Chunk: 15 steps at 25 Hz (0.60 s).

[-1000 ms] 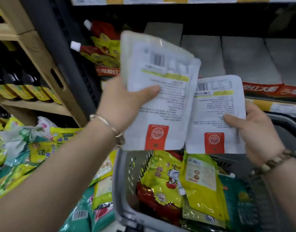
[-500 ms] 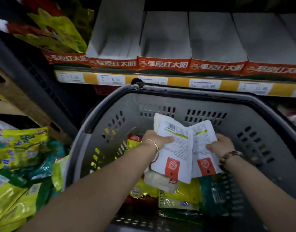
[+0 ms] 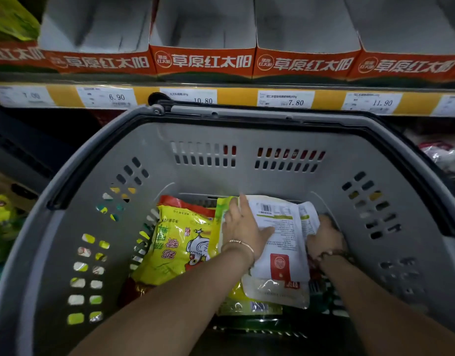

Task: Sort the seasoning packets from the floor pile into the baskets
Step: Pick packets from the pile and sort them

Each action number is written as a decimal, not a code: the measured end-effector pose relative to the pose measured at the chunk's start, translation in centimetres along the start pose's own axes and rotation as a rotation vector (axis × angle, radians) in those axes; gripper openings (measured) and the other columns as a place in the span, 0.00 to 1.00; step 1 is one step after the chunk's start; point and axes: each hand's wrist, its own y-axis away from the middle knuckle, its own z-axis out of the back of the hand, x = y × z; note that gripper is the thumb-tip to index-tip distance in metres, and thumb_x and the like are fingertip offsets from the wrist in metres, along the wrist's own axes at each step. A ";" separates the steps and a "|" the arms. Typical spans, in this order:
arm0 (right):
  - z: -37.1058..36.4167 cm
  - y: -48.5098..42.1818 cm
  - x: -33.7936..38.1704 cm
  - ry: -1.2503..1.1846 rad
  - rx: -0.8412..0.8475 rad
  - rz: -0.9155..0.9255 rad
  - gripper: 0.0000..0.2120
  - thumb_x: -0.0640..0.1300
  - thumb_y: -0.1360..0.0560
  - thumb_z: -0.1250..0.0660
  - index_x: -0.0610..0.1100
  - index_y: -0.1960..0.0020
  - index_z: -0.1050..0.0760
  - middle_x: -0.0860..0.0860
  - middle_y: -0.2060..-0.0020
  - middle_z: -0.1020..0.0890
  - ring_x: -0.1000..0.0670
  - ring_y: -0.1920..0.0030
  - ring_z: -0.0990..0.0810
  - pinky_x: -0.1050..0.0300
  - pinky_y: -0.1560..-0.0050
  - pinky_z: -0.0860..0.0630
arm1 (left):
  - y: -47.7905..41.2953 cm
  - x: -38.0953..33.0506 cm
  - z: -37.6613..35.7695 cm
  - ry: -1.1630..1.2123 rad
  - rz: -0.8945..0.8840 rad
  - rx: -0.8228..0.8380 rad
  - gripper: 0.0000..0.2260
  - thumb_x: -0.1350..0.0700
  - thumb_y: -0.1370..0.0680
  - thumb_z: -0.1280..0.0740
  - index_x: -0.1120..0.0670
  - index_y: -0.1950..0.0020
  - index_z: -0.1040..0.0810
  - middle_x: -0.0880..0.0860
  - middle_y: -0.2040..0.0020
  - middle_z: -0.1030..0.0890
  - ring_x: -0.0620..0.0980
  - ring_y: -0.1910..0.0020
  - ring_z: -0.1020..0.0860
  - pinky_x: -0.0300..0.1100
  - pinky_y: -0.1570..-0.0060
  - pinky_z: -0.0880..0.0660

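Note:
Both my hands are deep inside the grey shopping basket. My left hand holds a white seasoning packet with a barcode and a red square label, thumb across its face, low over the packets in the basket. My right hand grips a second white packet, mostly hidden behind the first. Beneath lie a yellow packet with a cartoon chicken, another white pouch and green packets.
The basket's black handle lies along its far rim. Behind stands a shelf with price tags and orange display boxes. More yellow and green packets lie at the left edge, outside the basket.
Both hands have moved down from chest height into the basket, carrying the two white packets to rest low on the packets inside. The view has dropped closer to the basket.

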 end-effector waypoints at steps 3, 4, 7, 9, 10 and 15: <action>-0.2 -0.4 -0.4 0.132 -0.023 0.070 0.21 0.41 0.24 0.41 0.43 0.32 0.36 0.42 0.34 0.32 0.40 0.37 0.29 0.48 0.40 0.30 | 0.1 2.1 0.2 -0.328 -0.279 0.269 0.34 0.42 0.21 0.45 0.54 0.23 0.60 0.55 0.23 0.64 0.53 0.24 0.62 0.46 0.26 0.59; 0.0 -0.5 0.1 0.112 -0.073 0.082 0.21 0.42 0.24 0.40 0.43 0.32 0.36 0.42 0.34 0.32 0.40 0.37 0.29 0.47 0.41 0.30 | 0.2 2.5 0.1 -0.377 -0.299 0.347 0.34 0.41 0.20 0.47 0.53 0.23 0.62 0.55 0.24 0.66 0.52 0.25 0.64 0.45 0.27 0.61; -0.7 -0.7 1.5 0.091 -0.062 0.345 0.23 0.47 0.22 0.42 0.44 0.29 0.38 0.42 0.30 0.35 0.41 0.33 0.34 0.49 0.36 0.34 | 0.6 1.7 -1.1 -0.453 -0.327 0.406 0.37 0.37 0.22 0.48 0.53 0.24 0.63 0.55 0.24 0.66 0.51 0.25 0.64 0.47 0.27 0.63; -2.5 -0.5 1.1 0.226 0.178 0.495 0.26 0.52 0.20 0.47 0.48 0.24 0.48 0.45 0.24 0.47 0.45 0.26 0.45 0.52 0.28 0.45 | 0.6 1.1 -1.8 -0.457 -0.347 0.471 0.40 0.35 0.24 0.46 0.55 0.24 0.63 0.54 0.24 0.64 0.50 0.24 0.62 0.48 0.27 0.62; -3.3 -0.5 0.2 0.323 0.271 0.513 0.27 0.55 0.19 0.50 0.51 0.23 0.54 0.47 0.24 0.54 0.46 0.25 0.51 0.51 0.27 0.50 | 0.5 1.1 -1.9 -0.485 -0.367 0.490 0.42 0.34 0.24 0.45 0.55 0.24 0.63 0.53 0.23 0.64 0.50 0.24 0.62 0.48 0.27 0.62; -4.5 -0.4 -4.4 0.350 0.396 0.403 0.34 0.66 0.24 0.52 0.58 0.27 0.68 0.52 0.25 0.66 0.49 0.25 0.64 0.46 0.27 0.58 | 0.5 2.5 -2.1 -0.650 -0.415 0.429 0.45 0.29 0.28 0.47 0.54 0.25 0.66 0.52 0.24 0.67 0.51 0.25 0.65 0.52 0.28 0.67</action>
